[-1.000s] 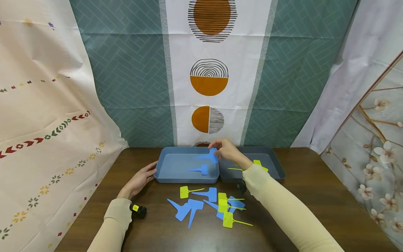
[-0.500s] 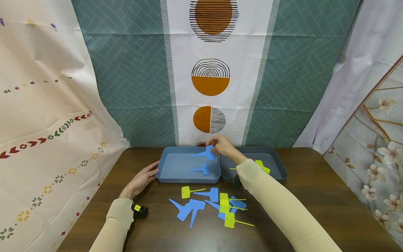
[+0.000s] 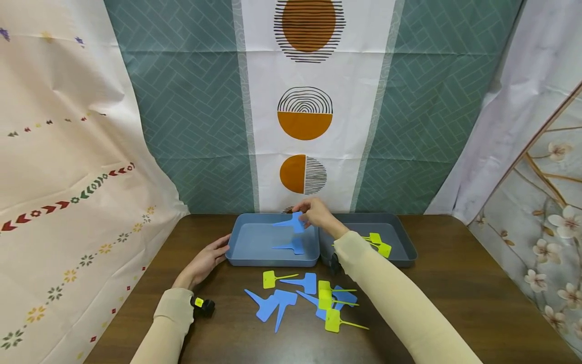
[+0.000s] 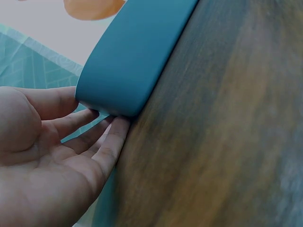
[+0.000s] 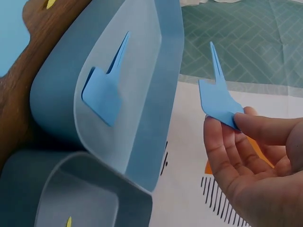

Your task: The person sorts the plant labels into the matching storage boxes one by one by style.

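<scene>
A patterned cloth hangs behind everything, and in front of it I see a dark wooden table. On the table two shallow trays sit end to end: the left tray, blue-grey, and the darker right tray.

The person's left hand rests its extended fingers against the outer end of the left tray, not clenched. The right hand is raised over the far right part of that tray, thumb and fingertips pinching the held blue label by its broad head, spike pointing left.

Below it, one blue label lies flat inside the tray, its spike also leftward. Loose blue labels overlap in front of the trays among yellow labels; more yellow ones lie in the right tray.

This looks like a placing step. I'd keep the left fingers lightly steadying the wall, bring the label low over bare tray floor, level it, then part thumb and fingers gently so it doesn't flip onto its neighbour.
</scene>
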